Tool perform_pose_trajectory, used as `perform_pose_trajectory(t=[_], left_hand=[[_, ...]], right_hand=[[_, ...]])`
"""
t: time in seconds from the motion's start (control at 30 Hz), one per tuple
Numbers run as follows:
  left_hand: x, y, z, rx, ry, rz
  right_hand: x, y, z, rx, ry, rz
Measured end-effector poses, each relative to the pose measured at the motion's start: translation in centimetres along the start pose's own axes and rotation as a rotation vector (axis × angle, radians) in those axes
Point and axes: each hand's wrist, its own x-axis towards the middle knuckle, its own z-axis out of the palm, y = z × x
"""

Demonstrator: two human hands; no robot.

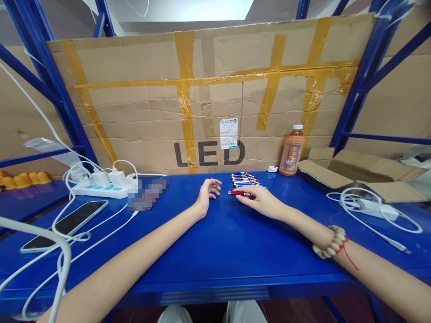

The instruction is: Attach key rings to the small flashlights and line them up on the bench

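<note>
My right hand is closed around a red pen with a silver end, held low over the blue tabletop. Its fingers hide much of the barrel. Just beyond lies a row of several pens, mostly blue and silver with some dark red, placed side by side. To the left of them, my left hand rests on its edge on the table. Its fingers are loosely bent and apart, with nothing in them.
At left are a white power strip with chargers, trailing white cables, and a phone. At right stand an orange drink bottle, an open cardboard box and a coiled white cable. Taped cardboard walls the back.
</note>
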Motion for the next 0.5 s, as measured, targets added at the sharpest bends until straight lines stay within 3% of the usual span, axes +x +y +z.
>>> perform_pose_trajectory(t=[0.27, 0.5], left_hand=[[0.02, 0.02, 0.05, 0.005, 0.008, 0.001], [-0.02, 0.05, 0.03, 0.001, 0.006, -0.003]], right_hand=[[0.06, -0.38, 0.01, 0.02, -0.04, -0.053], [0.07, 0.02, 0.07, -0.018, -0.033, -0.012]])
